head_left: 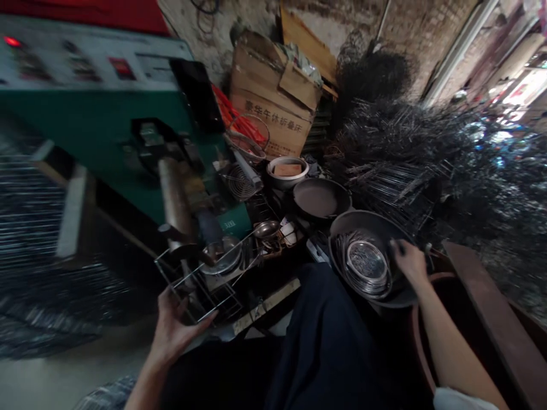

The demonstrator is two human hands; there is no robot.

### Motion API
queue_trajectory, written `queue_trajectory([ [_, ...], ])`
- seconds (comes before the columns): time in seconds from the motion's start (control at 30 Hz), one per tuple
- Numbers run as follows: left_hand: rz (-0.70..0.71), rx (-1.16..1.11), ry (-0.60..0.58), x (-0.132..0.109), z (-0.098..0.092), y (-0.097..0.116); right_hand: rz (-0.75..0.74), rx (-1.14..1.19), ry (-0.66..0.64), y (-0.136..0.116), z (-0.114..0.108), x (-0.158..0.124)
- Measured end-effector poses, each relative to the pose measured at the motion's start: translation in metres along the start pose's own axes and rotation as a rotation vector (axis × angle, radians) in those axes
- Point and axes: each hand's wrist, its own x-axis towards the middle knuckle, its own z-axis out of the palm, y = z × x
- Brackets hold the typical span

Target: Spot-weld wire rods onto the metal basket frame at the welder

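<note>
Closest to my camera is a knee in dark trousers (pixel 329 324), between the two hands I am watching from here. On the near left, the left hand (pixel 173 327) has a wire frame (pixel 205 296) by its near end, thumb spread along one side and fingers on the other; I judge the broad hold keeps so light and open a thing from twisting. The frame reaches in under a metal cylinder (pixel 173 193) on the green machine (pixel 106 131); whether they touch I can't tell.

On my right, the right hand (pixel 409 263) is inside a dark basin (pixel 376 222), fingers curled near its right side. Blur stops me telling whether they pinch anything. Beside them in the basin sit a coil of wires (pixel 344 256) and a round metal dish (pixel 366 261), probably kept there so small pieces stay within reach and don't roll off.

Beyond are a dark pan (pixel 321 199), then a pale bowl (pixel 278 181) containing a brown block (pixel 287 170). Farther still, a cardboard box (pixel 265 108) leans near the wall, which likely props it up.
</note>
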Motion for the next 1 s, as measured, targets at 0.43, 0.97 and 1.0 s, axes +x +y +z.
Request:
queue_trajectory([
  [0.43, 0.027, -0.199, -0.153, -0.067, 0.001, 0.035, -0.371, 0.939, -0.363, -0.256, -0.003, 0.031],
  [0.97, -0.037, -0.308, -0.123, -0.081, -0.002, 0.035, -0.532, 1.003, -0.82, -0.355, 0.102, -0.033],
  [1.0, -0.042, -0.317, -0.125, -0.08, -0.002, 0.034, -0.539, 0.993, -0.819, -0.356, 0.103, -0.031],
])
